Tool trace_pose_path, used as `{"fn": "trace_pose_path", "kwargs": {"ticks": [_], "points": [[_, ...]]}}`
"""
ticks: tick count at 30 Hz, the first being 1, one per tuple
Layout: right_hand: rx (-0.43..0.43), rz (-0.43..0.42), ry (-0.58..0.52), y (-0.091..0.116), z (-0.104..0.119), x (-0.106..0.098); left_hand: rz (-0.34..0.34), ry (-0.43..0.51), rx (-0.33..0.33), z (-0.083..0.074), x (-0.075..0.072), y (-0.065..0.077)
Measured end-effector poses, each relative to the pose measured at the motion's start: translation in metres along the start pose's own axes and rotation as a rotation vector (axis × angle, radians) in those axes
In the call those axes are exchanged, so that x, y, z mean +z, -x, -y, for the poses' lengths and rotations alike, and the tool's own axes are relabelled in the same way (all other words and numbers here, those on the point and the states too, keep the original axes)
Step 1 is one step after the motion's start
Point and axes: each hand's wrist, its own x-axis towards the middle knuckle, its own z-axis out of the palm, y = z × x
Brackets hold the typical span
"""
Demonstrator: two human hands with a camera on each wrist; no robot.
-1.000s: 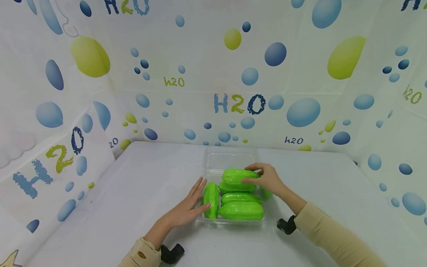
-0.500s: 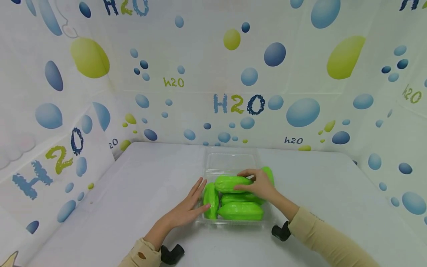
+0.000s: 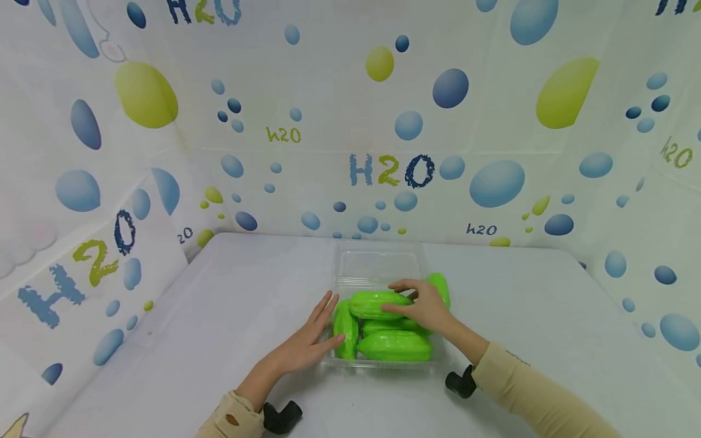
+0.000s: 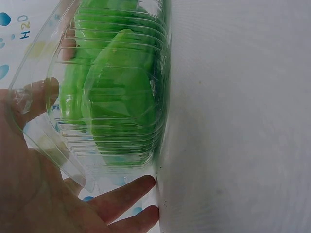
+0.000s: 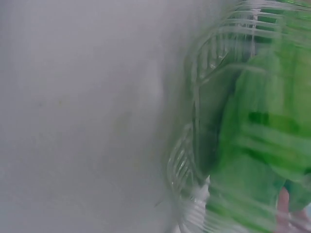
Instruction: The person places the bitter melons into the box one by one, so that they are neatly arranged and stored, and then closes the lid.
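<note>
A clear plastic clamshell box (image 3: 378,364) holds several bright green ridged fruits that look like star fruits. My right hand (image 3: 429,307) pinches one star fruit (image 3: 372,304) between thumb and fingers, lying crosswise at the back of the box over the others. At the left end stands a lengthwise star fruit (image 3: 345,331); a crosswise one (image 3: 395,345) lies along the front. My left hand (image 3: 303,347) rests at the box's left side, fingers straight. In the left wrist view, its thumb (image 4: 41,97) reaches over the box's rim.
The transparent lid (image 3: 378,264) lies folded back behind the box on the white table (image 3: 263,274). Another green fruit (image 3: 440,287) shows at the right edge, partly behind my right hand. A patterned sheet (image 3: 306,79) hangs behind.
My right hand has brought the star fruit left and down onto the row at the back of the box. The fruit at the right edge has come into view. The left hand stays put.
</note>
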Motion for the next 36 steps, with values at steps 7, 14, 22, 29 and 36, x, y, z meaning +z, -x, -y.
{"fn": "trace_pose_path", "kwargs": {"ticks": [7, 14, 22, 29, 36], "points": [[0.042, 0.006, -0.022, 0.003, 0.001, -0.005, 0.000, 0.004, 0.005, -0.001, 0.000, 0.000], [0.070, -0.017, -0.035, 0.003, 0.001, -0.013, -0.002, 0.000, 0.004, -0.001, -0.001, 0.000], [0.067, -0.058, -0.045, 0.003, 0.000, -0.022, 0.005, -0.003, 0.006, -0.002, -0.001, 0.001], [0.078, -0.092, -0.030, 0.003, -0.002, -0.033, -0.002, -0.008, 0.010, -0.002, -0.001, 0.001], [0.082, -0.123, -0.006, 0.002, -0.011, -0.044, 0.009, -0.010, 0.009, -0.001, -0.001, 0.001]]}}
